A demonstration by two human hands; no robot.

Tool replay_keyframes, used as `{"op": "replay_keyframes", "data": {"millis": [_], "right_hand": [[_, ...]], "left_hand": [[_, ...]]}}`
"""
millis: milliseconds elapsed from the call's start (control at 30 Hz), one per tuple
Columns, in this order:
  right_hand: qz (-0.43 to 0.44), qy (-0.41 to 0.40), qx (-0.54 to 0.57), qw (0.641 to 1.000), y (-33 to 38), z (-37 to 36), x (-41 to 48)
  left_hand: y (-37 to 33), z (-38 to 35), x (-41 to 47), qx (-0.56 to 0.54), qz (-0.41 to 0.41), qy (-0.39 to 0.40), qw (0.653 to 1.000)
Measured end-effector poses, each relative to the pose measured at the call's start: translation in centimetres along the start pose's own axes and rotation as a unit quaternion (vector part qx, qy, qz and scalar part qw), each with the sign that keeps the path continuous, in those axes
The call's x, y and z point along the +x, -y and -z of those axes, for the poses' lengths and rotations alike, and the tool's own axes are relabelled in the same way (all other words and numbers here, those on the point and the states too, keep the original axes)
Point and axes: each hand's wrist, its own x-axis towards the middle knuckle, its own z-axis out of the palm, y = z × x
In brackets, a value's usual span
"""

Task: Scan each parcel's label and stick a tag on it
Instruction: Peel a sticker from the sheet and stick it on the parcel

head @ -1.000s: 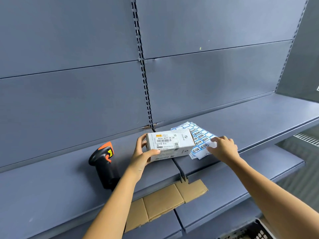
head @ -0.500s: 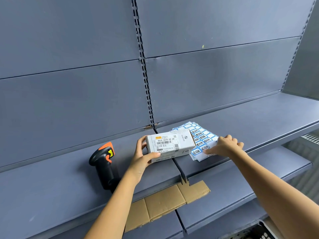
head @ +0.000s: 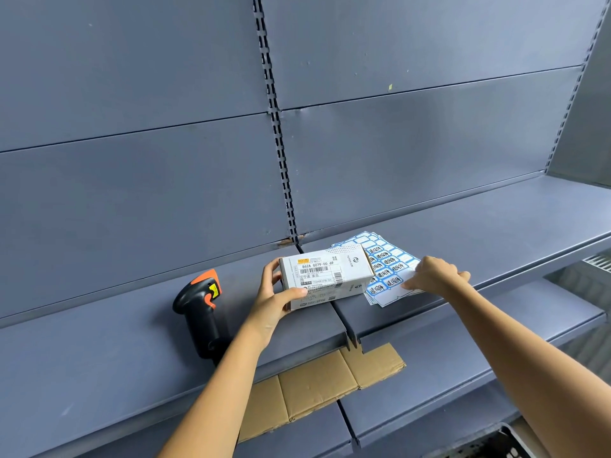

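Note:
A small white parcel [head: 325, 276] with a barcode label on top lies on the blue-grey shelf [head: 132, 342]. My left hand [head: 274, 300] grips its left end, thumb on the front face. Just right of the parcel lies a stack of blue-and-white tag sheets [head: 386, 269]. My right hand [head: 433, 276] rests on the stack's right edge, fingertips pinching at the near corner of the top sheet. A black and orange barcode scanner [head: 201, 309] stands on the shelf to the left of my left arm.
Flattened brown cardboard [head: 324, 385] lies on the lower shelf beneath the gap between shelf sections. A slotted upright [head: 274, 127] runs up the back panel. A dark crate's corner [head: 506, 444] shows at the bottom right.
My right hand has curled its fingers and shifted slightly toward the near corner of the tag sheets. The left hand and parcel have stayed put.

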Motion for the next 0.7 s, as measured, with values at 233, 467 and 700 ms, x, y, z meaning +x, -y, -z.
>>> {"op": "replay_keyframes", "data": {"millis": [233,467,700], "right_hand": [[-0.038,0.035,0.037,0.998,0.7,0.1,0.2],[0.006,0.026,0.256,0.966,0.4,0.0,0.9],[0.079,0.088,0.582,0.805,1.5,2.8,-2.1]], "left_hand": [[-0.2,-0.2,-0.3,0.008,0.004,-0.004,1.000],[-0.3,-0.1,-0.4,0.012,0.014,-0.008,1.000],[-0.7,0.2,-0.3,0.047,0.056,0.000,0.997]]}}
